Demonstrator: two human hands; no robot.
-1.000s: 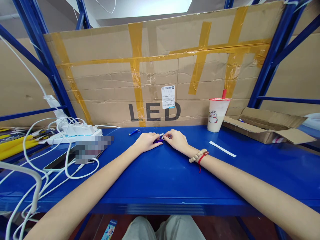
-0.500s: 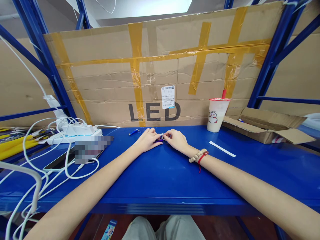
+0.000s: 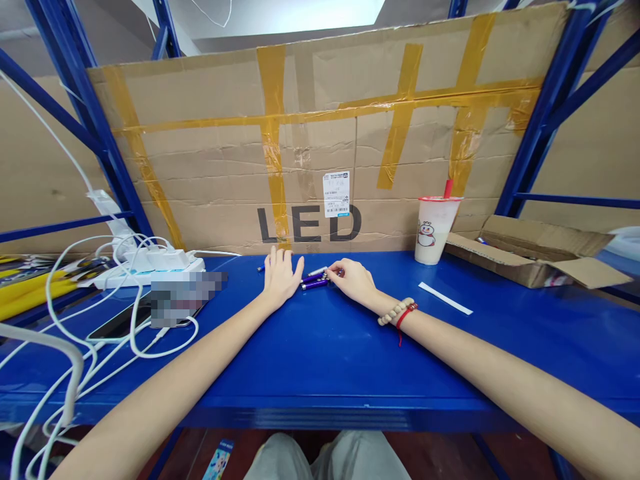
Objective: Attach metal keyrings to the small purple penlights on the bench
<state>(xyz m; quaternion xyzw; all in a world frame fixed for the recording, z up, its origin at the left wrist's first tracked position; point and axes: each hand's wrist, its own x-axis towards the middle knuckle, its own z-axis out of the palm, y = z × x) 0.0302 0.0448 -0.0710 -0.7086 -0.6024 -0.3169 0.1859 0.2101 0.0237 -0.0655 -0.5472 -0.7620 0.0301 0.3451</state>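
My right hand [image 3: 354, 281] has its thumb and fingertips pinched at the right ends of a small bunch of slim metal tubes, which look like keychain penlights. A shiny purple tube [image 3: 315, 284] lies at the front of the bunch, with a silver tube [image 3: 317, 272] behind it. The ends in my fingers are hidden. To the left, my left hand [image 3: 281, 277] rests palm down, fingers stretched forward and apart. It mostly covers a small blue tube [image 3: 261, 269], whose end peeks out on the left; I cannot tell whether the fingers touch it.
A blue shelf top [image 3: 320, 360] carries a lidded drink cup [image 3: 436, 233], an open cardboard box [image 3: 525, 257] and a white strip [image 3: 445, 298] at right. Power strips [image 3: 165, 265], white cables [image 3: 134, 333] and phones [image 3: 120, 320] crowd the left. A taped cardboard panel [image 3: 225, 167] stands behind.
My left hand has let go of the bunch of tubes and moved left, its fingers now stretched over the blue tube. The bunch shows more plainly. My right hand stays in place.
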